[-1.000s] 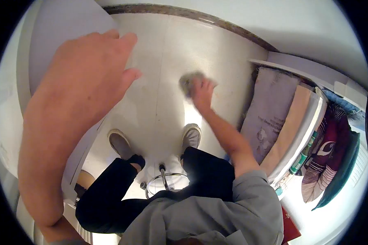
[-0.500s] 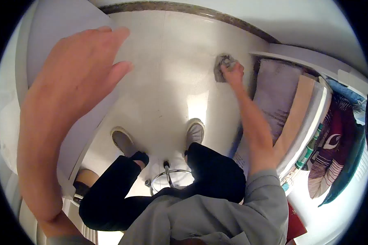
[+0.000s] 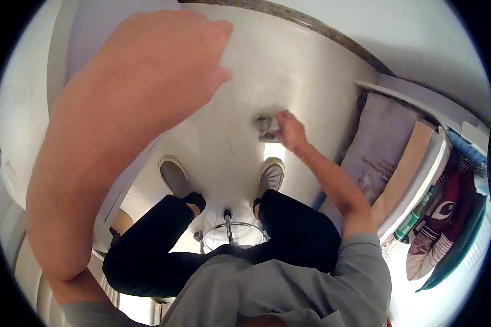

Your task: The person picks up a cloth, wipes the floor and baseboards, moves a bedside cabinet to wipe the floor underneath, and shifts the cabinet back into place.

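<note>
Floor (image 3: 245, 82) pale, glossy | dark skirting (image 3: 333, 37) | right fingers (image 3: 282, 116) curled on grey cloth (image 3: 265, 126) | left fingers (image 3: 219, 34) apart, grip unclear

A striped maroon cushion (image 3: 447, 210) lies against a dark green cushion (image 3: 462, 248) near blue fabric (image 3: 466, 150), as a tan strip (image 3: 406, 171) borders a worn grey panel (image 3: 384, 136) and a chrome ring (image 3: 251, 226) curves near a black caster (image 3: 227, 213).

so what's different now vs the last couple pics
The right hand swept the cloth out to the right, then back left, nearer the feet. The left hand shifted right in view. The cloth is still in the right hand; the shoes stayed put.
</note>
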